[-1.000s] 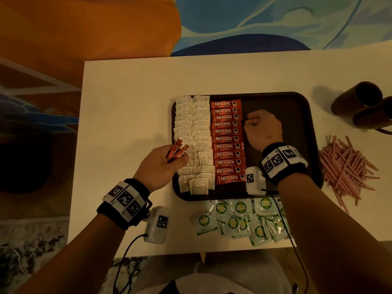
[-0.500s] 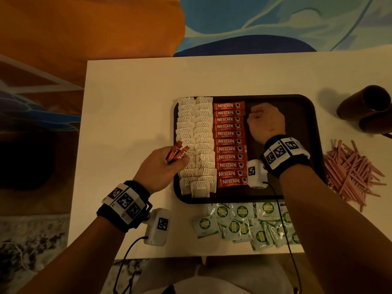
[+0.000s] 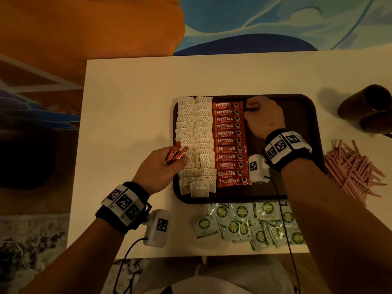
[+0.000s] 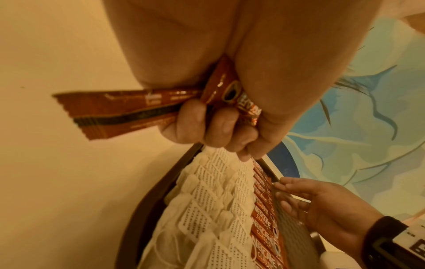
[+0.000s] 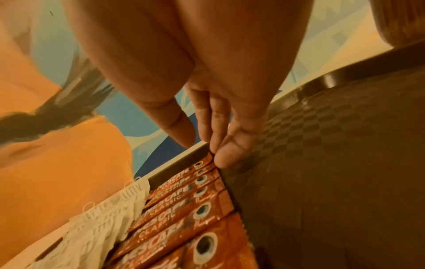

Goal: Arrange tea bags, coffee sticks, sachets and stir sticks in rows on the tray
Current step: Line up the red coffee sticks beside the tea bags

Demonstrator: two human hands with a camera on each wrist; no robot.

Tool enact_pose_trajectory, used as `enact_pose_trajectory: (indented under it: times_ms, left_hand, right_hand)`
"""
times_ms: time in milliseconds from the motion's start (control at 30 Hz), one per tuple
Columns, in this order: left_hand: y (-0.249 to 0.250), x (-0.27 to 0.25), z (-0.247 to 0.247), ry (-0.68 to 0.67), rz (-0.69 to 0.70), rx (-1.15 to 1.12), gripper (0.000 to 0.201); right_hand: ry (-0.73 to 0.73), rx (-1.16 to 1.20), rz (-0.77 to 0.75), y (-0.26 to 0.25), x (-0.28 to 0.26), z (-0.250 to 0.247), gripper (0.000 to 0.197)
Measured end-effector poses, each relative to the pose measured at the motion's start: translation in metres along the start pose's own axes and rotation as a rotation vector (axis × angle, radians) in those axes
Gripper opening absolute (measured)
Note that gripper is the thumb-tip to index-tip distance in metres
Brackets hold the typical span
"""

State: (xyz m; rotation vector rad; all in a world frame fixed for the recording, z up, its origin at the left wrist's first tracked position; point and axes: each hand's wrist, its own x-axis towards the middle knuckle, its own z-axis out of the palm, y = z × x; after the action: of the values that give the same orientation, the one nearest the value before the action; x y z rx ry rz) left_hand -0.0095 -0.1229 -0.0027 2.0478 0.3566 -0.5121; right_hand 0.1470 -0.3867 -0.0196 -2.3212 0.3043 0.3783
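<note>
The far coffee stick (image 3: 227,105) in the tray (image 3: 301,107) row lies at my right hand (image 3: 264,117), whose fingertips (image 5: 226,156) pinch its right end. My left hand (image 3: 158,168) grips spare sticks (image 3: 176,153) at the tray's left edge.

You see glossy foil coffee sticks (image 3: 230,143), matt porous paper tea bags (image 3: 196,145), and a tray (image 5: 345,163) with checker-textured dark plastic.
</note>
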Motion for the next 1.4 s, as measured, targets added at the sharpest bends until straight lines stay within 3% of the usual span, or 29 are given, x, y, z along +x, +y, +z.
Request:
enact_pose_trajectory:
  times_ms: [133, 367, 467, 633, 867, 1033, 1233, 1400]
  left_hand:
    - [0.001, -0.001, 0.002, 0.002, -0.009, -0.008, 0.030]
    - [0.011, -0.002, 0.010, -0.047, 0.011, -0.016, 0.019]
    - [0.014, -0.001, 0.012, -0.067, 0.024, -0.007, 0.027]
    - [0.021, -0.002, 0.018, -0.090, 0.037, 0.020, 0.037]
    - [0.026, -0.008, 0.023, -0.102, 0.036, 0.047, 0.034]
    - [0.029, -0.010, 0.025, -0.169, 0.051, 0.027, 0.031]
    - [0.045, -0.013, 0.036, -0.400, 0.061, -0.082, 0.022]
    - [0.058, -0.016, 0.038, -0.466, 0.089, -0.135, 0.019]
  right_hand:
    - [0.029, -0.035, 0.013, 0.011, -0.026, -0.017, 0.039]
    - [-0.249, -0.135, 0.172, 0.052, -0.086, -0.023, 0.026]
    - [-0.306, -0.111, 0.234, 0.064, -0.097, -0.019, 0.017]
    - [-0.304, -0.043, 0.268, 0.074, -0.107, -0.012, 0.010]
    - [-0.286, 0.024, 0.277, 0.071, -0.114, -0.008, 0.012]
    - [-0.218, -0.141, 0.099, 0.053, -0.122, -0.023, 0.016]
    - [-0.327, 0.152, -0.234, -0.001, -0.142, -0.018, 0.023]
    - [-0.304, 0.196, -0.253, -0.005, -0.140, -0.009, 0.020]
